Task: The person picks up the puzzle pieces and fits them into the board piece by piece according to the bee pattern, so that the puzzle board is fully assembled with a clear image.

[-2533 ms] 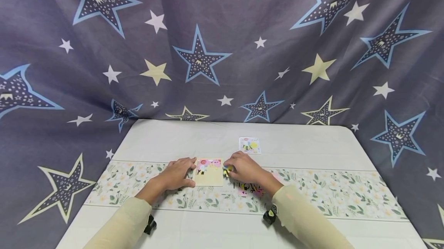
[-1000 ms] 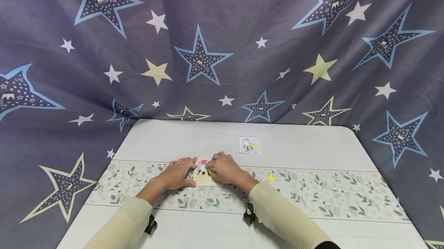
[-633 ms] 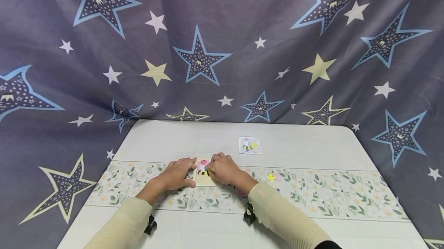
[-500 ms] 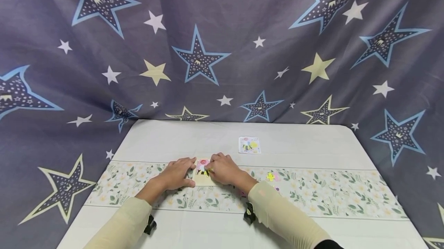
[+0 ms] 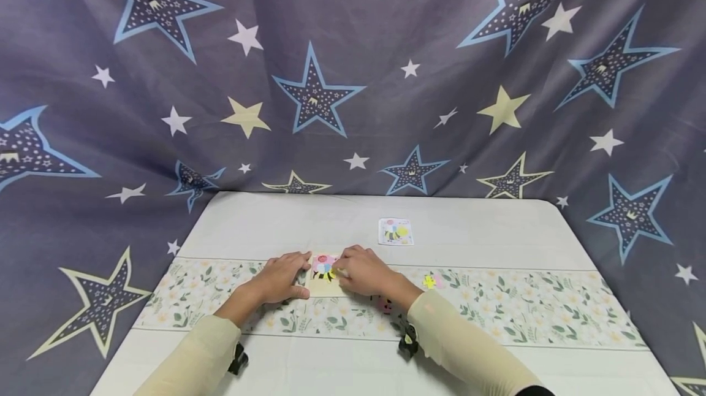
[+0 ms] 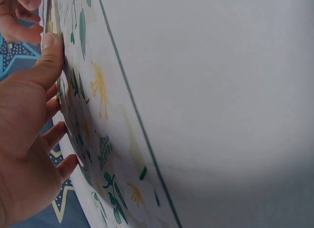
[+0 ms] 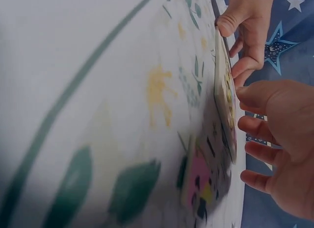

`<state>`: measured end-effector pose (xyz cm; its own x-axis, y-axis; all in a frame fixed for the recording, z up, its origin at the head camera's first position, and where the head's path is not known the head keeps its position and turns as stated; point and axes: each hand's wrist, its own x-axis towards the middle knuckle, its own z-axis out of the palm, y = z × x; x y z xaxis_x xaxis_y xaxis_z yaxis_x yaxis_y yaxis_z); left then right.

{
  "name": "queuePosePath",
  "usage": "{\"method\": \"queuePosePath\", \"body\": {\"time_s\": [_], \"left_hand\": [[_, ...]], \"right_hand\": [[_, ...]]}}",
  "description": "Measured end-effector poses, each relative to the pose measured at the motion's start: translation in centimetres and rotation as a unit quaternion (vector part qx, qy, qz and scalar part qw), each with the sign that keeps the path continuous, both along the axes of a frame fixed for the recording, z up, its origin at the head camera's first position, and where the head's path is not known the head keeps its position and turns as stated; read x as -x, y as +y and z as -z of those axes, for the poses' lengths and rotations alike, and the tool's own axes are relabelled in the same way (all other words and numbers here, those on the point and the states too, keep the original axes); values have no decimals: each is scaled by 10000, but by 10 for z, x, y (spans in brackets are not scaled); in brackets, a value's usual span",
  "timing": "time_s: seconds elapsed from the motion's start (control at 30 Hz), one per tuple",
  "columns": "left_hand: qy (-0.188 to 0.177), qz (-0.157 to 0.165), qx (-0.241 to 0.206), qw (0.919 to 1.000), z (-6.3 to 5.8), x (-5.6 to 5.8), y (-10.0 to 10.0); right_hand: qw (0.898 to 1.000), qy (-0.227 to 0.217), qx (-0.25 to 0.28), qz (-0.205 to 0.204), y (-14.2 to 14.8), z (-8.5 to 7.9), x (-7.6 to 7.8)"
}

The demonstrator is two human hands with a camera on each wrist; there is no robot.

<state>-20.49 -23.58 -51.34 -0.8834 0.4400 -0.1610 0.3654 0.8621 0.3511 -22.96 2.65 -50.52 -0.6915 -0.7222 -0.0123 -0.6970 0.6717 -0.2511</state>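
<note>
Pale wood-coloured square puzzle board [image 5: 325, 291] lay flat on the table, left of centre, between the hands. Its upper part carried a bright printed bee picture [image 5: 322, 270]: red disc on pink, light blue wings, black-and-yellow striped body. The lower strip was bare; the right portion was partly hidden by fingers. In the right wrist view the board read as a thin slab with a pale side edge.

Left hand [image 5: 284, 277]: thumb and index set against the board's left side, remaining fingers parted and relaxed. Right hand [image 5: 364, 271]: over the board's right side, fingers loosely bent and spaced; could not tell whether the tips pressed on a piece. The hands were near each other, apart.

Loose pieces: a pink piece with black and yellow marks [image 7: 197, 179] lay flat near the right wrist; farther right, a bright yellow piece [image 5: 429, 281] had a plain-looking pink piece [image 5: 439, 281] just beside it.

Surface: white table [image 5: 287, 221] with rounded far corners, crossed by a floral strip [image 5: 524, 307] of green leaves and pale blossoms between thin dark lines. A white square printed card [image 5: 396, 232] showing a bee lay behind the board, to its right.

Room: a dark purple-grey fabric backdrop [image 5: 364, 28], softly creased, bore blue-outlined, cream and white stars behind and beside the table. Cream sleeves [image 5: 190, 353] covered both forearms.
</note>
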Motion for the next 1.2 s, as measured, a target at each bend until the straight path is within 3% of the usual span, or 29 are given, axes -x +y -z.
{"method": "queuePosePath", "body": {"time_s": [0.37, 0.6, 1.2], "left_hand": [[69, 41, 14, 10000, 0, -1, -1], [67, 49, 38, 10000, 0, -1, -1], [40, 42, -18, 10000, 0, -1, -2]], "right_hand": [[9992, 127, 366, 102, 27, -9, -6], [9981, -98, 572, 210, 47, -10, -9], [9963, -79, 790, 332, 92, -10, -10]]}}
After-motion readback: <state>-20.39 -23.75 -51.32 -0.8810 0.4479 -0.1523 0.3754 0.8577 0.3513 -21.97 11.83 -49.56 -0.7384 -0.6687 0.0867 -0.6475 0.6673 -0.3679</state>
